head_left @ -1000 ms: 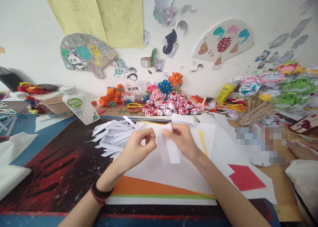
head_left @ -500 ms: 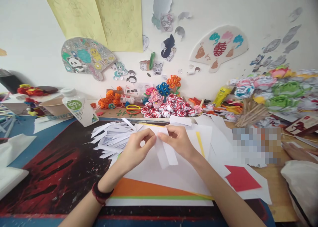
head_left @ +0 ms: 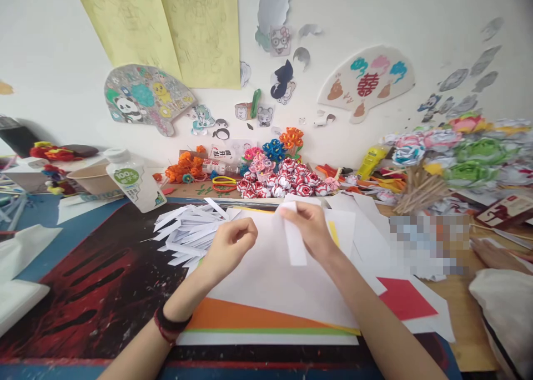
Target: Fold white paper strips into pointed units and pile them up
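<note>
White paper strip hung from my right hand, pinched between thumb and fingers near its upper end, with the lower end angled toward me over the white sheets, right of their middle. My left hand hovered across from it, fingers curled and thumb closed against the forefinger; I saw no paper in that pinch. Just beyond and left of that hand, the pile of cut strips lay around the sheets' far left corner, spilling onto the black-and-red mat. An orange sheet showed along the near edge. Right of my right forearm, I had the red paper in view, and another person's hand rested by the wooden tabletop's right side.
</note>
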`<state>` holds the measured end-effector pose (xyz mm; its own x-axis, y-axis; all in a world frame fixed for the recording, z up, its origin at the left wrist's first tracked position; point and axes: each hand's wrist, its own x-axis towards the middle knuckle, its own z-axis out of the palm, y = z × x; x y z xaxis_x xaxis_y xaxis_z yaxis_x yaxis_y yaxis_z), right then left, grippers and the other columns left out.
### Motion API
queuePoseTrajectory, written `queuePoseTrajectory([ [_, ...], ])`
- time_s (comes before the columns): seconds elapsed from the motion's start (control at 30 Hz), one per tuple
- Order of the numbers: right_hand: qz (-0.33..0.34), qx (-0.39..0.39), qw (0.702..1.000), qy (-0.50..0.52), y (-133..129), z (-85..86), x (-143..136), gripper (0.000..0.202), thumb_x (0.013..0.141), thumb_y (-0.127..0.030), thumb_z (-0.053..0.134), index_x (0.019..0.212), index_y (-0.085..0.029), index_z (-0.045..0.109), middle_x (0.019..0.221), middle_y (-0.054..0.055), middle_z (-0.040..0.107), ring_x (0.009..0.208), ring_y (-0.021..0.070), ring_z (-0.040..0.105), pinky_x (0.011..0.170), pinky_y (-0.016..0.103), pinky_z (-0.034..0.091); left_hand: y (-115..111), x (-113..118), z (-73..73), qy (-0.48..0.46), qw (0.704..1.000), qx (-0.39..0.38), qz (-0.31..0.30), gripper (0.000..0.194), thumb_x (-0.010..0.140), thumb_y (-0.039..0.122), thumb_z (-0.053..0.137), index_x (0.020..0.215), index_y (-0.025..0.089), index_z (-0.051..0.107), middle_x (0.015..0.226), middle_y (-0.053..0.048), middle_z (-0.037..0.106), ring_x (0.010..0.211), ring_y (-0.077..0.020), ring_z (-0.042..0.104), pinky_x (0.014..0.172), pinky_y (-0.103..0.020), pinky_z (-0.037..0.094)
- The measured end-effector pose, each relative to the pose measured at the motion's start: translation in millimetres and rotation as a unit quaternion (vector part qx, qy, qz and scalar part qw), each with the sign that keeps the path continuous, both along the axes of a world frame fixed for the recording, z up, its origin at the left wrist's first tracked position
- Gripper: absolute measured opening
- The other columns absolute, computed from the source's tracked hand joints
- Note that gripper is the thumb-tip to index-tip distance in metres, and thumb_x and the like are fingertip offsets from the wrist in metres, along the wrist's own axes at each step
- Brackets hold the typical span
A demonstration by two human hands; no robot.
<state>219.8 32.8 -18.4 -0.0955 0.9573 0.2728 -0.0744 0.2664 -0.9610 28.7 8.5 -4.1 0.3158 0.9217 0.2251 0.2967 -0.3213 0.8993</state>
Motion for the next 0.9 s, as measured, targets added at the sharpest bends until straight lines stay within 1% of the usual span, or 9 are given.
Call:
queuePoseTrajectory([
  [0.07, 0.002, 0.005, 1.000, -0.019, 2.4, 1.6, 4.0, 0.030, 0.076, -0.042, 0.069, 0.068, -0.015, 0.060, 0.064, -0.001, 0.051, 0.058, 0.0116, 0.044, 0.051, 0.023, 0.034, 1.3, -1.3, 0.2, -0.002, 1.000, 0.017, 0.023, 0.017, 0.078, 0.015, 0.046, 0.062, 0.017, 0.048, 0.061, 0.003, 0.047, 0.061, -0.0113, 0.042, 0.058, -0.024, 0.033],
  [0.17, 0.085, -0.011, 0.993, -0.083, 0.8, 3.7, 1.5, 0.032, 0.075, -0.044, 0.069, 0.067, -0.014, 0.061, 0.063, -0.001, 0.051, 0.058, 0.0119, 0.044, 0.052, 0.024, 0.034, 3.4, -2.2, 0.3, 0.007, 0.998, 0.042, 0.055, 0.018, 0.087, 0.025, 0.049, 0.073, 0.017, 0.056, 0.071, 0.001, 0.055, 0.067, -0.0125, 0.049, 0.062, -0.024, 0.037],
  [0.37, 0.121, 0.028, 0.979, -0.163, -7.1, 5.0, -8.2, 0.031, 0.078, -0.038, 0.068, 0.061, -0.014, 0.057, 0.061, -0.004, 0.043, 0.058, 0.0094, 0.039, 0.053, 0.023, 0.031, 2.6, -1.9, -0.9, 0.014, 0.999, 0.039, 0.007, 0.019, 0.087, 0.035, 0.057, 0.081, 0.017, 0.058, 0.068, 0.002, 0.052, 0.062, -0.0108, 0.046, 0.059, -0.023, 0.037],
  [0.47, 0.125, -0.010, 0.983, -0.138, -4.6, 4.4, -4.1, 0.023, 0.076, -0.037, 0.070, 0.084, -0.016, 0.065, 0.071, -0.001, 0.053, 0.063, 0.0116, 0.048, 0.056, 0.023, 0.038, 1.7, -2.1, 0.4, -0.044, 0.998, 0.027, 0.034, 0.019, 0.087, 0.034, 0.058, 0.080, 0.017, 0.056, 0.067, 0.002, 0.052, 0.061, -0.0099, 0.046, 0.056, -0.021, 0.036],
  [0.63, 0.047, -0.074, 0.996, -0.026, 1.7, 6.0, 1.7, 0.051, 0.072, -0.037, 0.075, 0.117, -0.023, 0.058, 0.098, 0.005, 0.061, 0.075, 0.0149, 0.060, 0.063, 0.026, 0.049, 2.1, -3.2, 5.0, -0.148, 0.982, -0.016, 0.115, 0.020, 0.085, 0.035, 0.061, 0.083, 0.017, 0.052, 0.067, 0.001, 0.062, 0.054, -0.0085, 0.049, 0.051, -0.020, 0.038],
  [0.7, 0.046, -0.118, 0.992, 0.010, 1.4, 6.6, -0.5, 0.053, 0.070, -0.040, 0.077, 0.116, -0.022, 0.058, 0.095, 0.005, 0.062, 0.069, 0.0142, 0.060, 0.062, 0.028, 0.051, 1.7, -2.7, 5.3, -0.184, 0.975, -0.036, 0.123, 0.022, 0.084, 0.035, 0.062, 0.083, 0.017, 0.051, 0.071, -0.001, 0.066, 0.056, -0.0095, 0.053, 0.053, -0.021, 0.041],
  [0.77, 0.097, -0.140, 0.985, 0.014, -1.0, 6.4, -5.6, 0.047, 0.071, -0.043, 0.076, 0.108, -0.018, 0.062, 0.088, 0.005, 0.064, 0.066, 0.0140, 0.061, 0.063, 0.030, 0.052, 0.8, -0.9, 4.1, -0.213, 0.969, -0.062, 0.110, 0.022, 0.083, 0.035, 0.063, 0.083, 0.017, 0.049, 0.076, -0.004, 0.068, 0.061, -0.0114, 0.059, 0.056, -0.022, 0.044],
  [0.83, 0.150, -0.131, 0.980, 0.011, -4.4, 5.6, -11.8, 0.041, 0.073, -0.044, 0.074, 0.101, -0.016, 0.067, 0.083, 0.006, 0.065, 0.066, 0.0139, 0.060, 0.065, 0.029, 0.051, -0.4, 1.8, 2.0, -0.229, 0.966, -0.081, 0.089, 0.022, 0.084, 0.034, 0.063, 0.083, 0.017, 0.049, 0.079, -0.004, 0.069, 0.065, -0.0124, 0.061, 0.059, -0.023, 0.046],
  [0.9, 0.149, -0.106, 0.983, 0.026, -6.7, 4.6, -16.3, 0.037, 0.073, -0.044, 0.073, 0.096, -0.015, 0.070, 0.084, 0.006, 0.067, 0.066, 0.0134, 0.060, 0.064, 0.029, 0.050, -1.2, 4.6, -0.4, -0.223, 0.968, -0.084, 0.074, 0.020, 0.084, 0.034, 0.062, 0.083, 0.017, 0.050, 0.077, -0.003, 0.068, 0.065, -0.0119, 0.061, 0.061, -0.023, 0.047],
])
